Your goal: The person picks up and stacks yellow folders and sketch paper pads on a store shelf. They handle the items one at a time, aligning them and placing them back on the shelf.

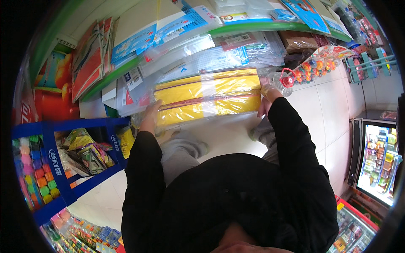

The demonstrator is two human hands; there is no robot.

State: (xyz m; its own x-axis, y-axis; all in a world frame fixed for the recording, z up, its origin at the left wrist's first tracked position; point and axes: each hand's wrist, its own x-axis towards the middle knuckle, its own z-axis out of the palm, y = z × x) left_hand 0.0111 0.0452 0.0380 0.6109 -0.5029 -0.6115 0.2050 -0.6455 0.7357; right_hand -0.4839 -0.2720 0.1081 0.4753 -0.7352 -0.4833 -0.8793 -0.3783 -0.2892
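Note:
A wide yellow package [180,109] in clear plastic wrap, with a pale band round its middle, is held level in front of me. My left hand [152,115] grips its left end, the fingers partly hidden by the wrap's edge. At the opposite end my right hand [269,96] has hold of it, thumb side up. Just past the package lie clear plastic document sleeves and a grid-printed sheet [205,61] on a lower shelf. A clear plastic bottle with a red cap [287,81] stands close to my right hand.
A green-edged shelf [253,29] with blue-labelled packets runs above. Blue display racks [110,172] hold bagged goods at left. Colourful balls [311,68] hang in packaging at right, near a lit glass-door fridge [378,158]. Pale floor tiles [329,110] lie between.

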